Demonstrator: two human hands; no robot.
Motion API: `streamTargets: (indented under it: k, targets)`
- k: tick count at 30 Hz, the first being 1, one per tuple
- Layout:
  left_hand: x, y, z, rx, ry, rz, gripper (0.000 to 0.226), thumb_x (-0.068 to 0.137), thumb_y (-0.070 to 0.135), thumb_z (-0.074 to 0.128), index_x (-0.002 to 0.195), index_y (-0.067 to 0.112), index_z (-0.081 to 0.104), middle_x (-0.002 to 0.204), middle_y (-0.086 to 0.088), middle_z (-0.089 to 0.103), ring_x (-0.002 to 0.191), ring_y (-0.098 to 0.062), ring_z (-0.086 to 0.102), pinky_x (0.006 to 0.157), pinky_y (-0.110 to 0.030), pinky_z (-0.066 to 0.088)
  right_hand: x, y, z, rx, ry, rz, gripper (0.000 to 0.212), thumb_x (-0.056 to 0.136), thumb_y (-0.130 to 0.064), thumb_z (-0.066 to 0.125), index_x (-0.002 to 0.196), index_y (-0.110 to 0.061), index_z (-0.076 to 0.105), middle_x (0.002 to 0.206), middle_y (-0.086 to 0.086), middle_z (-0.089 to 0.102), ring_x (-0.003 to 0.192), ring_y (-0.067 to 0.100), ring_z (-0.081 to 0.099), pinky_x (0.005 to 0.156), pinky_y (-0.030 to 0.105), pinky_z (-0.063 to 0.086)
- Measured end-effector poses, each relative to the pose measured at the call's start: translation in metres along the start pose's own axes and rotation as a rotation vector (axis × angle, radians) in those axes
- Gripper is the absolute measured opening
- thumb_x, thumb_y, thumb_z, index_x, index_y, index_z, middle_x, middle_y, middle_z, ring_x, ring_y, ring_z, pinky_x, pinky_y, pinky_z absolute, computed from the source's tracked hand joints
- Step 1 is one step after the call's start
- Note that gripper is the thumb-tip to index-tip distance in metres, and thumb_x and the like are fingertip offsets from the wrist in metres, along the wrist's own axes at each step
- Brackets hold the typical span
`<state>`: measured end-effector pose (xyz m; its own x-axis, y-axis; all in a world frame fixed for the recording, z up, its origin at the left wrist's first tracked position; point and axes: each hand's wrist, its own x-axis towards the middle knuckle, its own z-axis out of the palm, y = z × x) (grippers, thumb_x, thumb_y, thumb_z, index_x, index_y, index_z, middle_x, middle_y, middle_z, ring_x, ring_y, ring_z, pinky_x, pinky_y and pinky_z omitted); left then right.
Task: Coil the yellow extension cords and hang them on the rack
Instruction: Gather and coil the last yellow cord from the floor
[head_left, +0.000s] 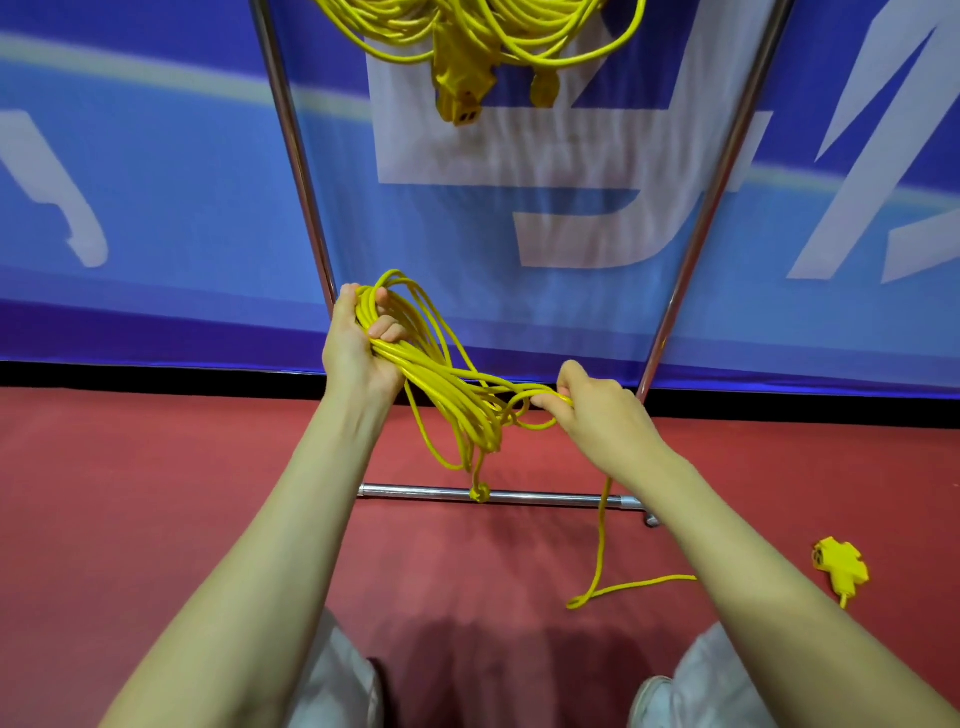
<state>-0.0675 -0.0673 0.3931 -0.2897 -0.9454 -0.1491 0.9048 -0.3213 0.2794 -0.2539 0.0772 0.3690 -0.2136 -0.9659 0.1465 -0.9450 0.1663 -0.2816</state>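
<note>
My left hand (358, 348) grips a bundle of yellow extension cord loops (441, 384) that hang down in front of the metal rack (301, 156). To the right, my right hand (597, 415) pinches a strand of the same cord where it leaves the coil. From that hand the loose cord tail (602, 545) drops to the red floor and runs right to a yellow multi-outlet end (839, 564) lying there. A small yellow plug (480, 492) dangles below the coil. At the top, other yellow coiled cords (467, 36) hang on the rack.
The rack's two chrome uprights frame the hanging coils, and its low crossbar (498, 496) lies on the red floor (156, 493). A blue banner wall (156, 182) stands right behind. My knees in light trousers show at the bottom edge.
</note>
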Motion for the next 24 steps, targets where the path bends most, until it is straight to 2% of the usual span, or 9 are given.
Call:
streamTargets:
  k: [4, 6, 9, 12, 14, 17, 20, 22, 24]
  targets:
    - [0.008, 0.005, -0.004, -0.054, 0.055, 0.031, 0.032, 0.101, 0.028, 0.046, 0.072, 0.013, 0.046, 0.057, -0.004, 0.055, 0.029, -0.005, 0.033, 0.030, -0.014, 0.027, -0.007, 0.011, -0.009, 0.054, -0.026, -0.256, 0.009, 0.092, -0.012, 0.049, 0.101, -0.011, 0.048, 0.094, 0.002, 0.044, 0.089, 0.028, 0.051, 0.071, 0.036, 0.039]
    - [0.011, 0.005, -0.007, -0.051, 0.094, 0.044, 0.031, 0.101, 0.029, 0.047, 0.073, 0.014, 0.046, 0.056, -0.005, 0.055, 0.028, -0.006, 0.033, 0.030, -0.014, 0.026, -0.008, 0.022, -0.007, -0.014, -0.153, -0.304, 0.025, 0.089, -0.002, 0.045, 0.108, -0.013, 0.056, 0.100, 0.003, 0.042, 0.089, 0.026, 0.049, 0.077, 0.037, 0.043]
    - [0.011, 0.003, -0.009, -0.027, 0.144, 0.054, 0.026, 0.101, 0.028, 0.047, 0.078, 0.015, 0.045, 0.055, -0.006, 0.057, 0.028, -0.006, 0.034, 0.029, -0.015, 0.027, -0.009, 0.022, -0.001, 0.022, -0.214, -0.427, 0.027, 0.090, -0.001, 0.051, 0.106, -0.017, 0.066, 0.104, 0.004, 0.050, 0.091, 0.026, 0.054, 0.078, 0.039, 0.046]
    - [0.005, -0.003, -0.008, 0.029, 0.170, 0.042, 0.032, 0.101, 0.027, 0.046, 0.075, 0.009, 0.045, 0.053, -0.006, 0.056, 0.028, -0.006, 0.034, 0.030, -0.015, 0.027, -0.007, 0.010, 0.002, 0.061, -0.077, -0.573, 0.030, 0.083, 0.001, 0.056, 0.098, -0.021, 0.070, 0.094, 0.002, 0.048, 0.074, 0.022, 0.053, 0.063, 0.040, 0.049]
    - [0.001, -0.008, -0.007, 0.055, 0.165, 0.023, 0.038, 0.102, 0.027, 0.045, 0.070, 0.008, 0.045, 0.053, -0.006, 0.055, 0.028, -0.005, 0.033, 0.030, -0.014, 0.027, -0.006, 0.004, 0.002, 0.053, 0.011, -0.640, 0.029, 0.082, -0.005, 0.056, 0.103, -0.023, 0.067, 0.095, 0.003, 0.047, 0.070, 0.020, 0.051, 0.057, 0.038, 0.049]
    - [-0.002, -0.014, -0.007, 0.090, 0.127, -0.039, 0.045, 0.102, 0.028, 0.044, 0.062, 0.008, 0.050, 0.056, -0.005, 0.053, 0.028, -0.004, 0.032, 0.029, -0.014, 0.027, -0.006, -0.002, 0.004, 0.096, 0.034, -0.504, 0.041, 0.087, -0.035, 0.061, 0.125, -0.023, 0.051, 0.102, -0.001, 0.052, 0.077, 0.024, 0.058, 0.065, 0.039, 0.052]
    - [-0.003, -0.019, -0.008, 0.128, 0.098, -0.101, 0.037, 0.101, 0.028, 0.045, 0.068, 0.011, 0.049, 0.054, -0.006, 0.055, 0.028, -0.004, 0.034, 0.029, -0.014, 0.028, -0.002, -0.005, 0.003, 0.041, -0.058, -0.255, 0.059, 0.076, -0.062, 0.062, 0.118, -0.024, 0.044, 0.081, -0.008, 0.056, 0.074, 0.022, 0.057, 0.068, 0.036, 0.045]
    - [-0.002, -0.022, -0.008, 0.158, 0.086, -0.140, 0.033, 0.101, 0.029, 0.046, 0.072, 0.013, 0.047, 0.054, -0.006, 0.056, 0.028, -0.004, 0.035, 0.029, -0.013, 0.028, 0.000, -0.005, 0.004, 0.059, -0.128, -0.184, 0.053, 0.072, -0.062, 0.066, 0.105, -0.026, 0.046, 0.067, -0.007, 0.051, 0.065, 0.017, 0.049, 0.063, 0.033, 0.037]
    - [-0.003, -0.025, -0.009, 0.208, 0.070, -0.160, 0.033, 0.101, 0.028, 0.045, 0.072, 0.013, 0.047, 0.057, -0.006, 0.055, 0.028, -0.004, 0.034, 0.029, -0.013, 0.027, -0.001, -0.004, 0.005, 0.275, -0.183, -0.184, 0.039, 0.074, -0.042, 0.074, 0.099, -0.026, 0.049, 0.060, -0.007, 0.045, 0.058, 0.011, 0.043, 0.062, 0.037, 0.038]
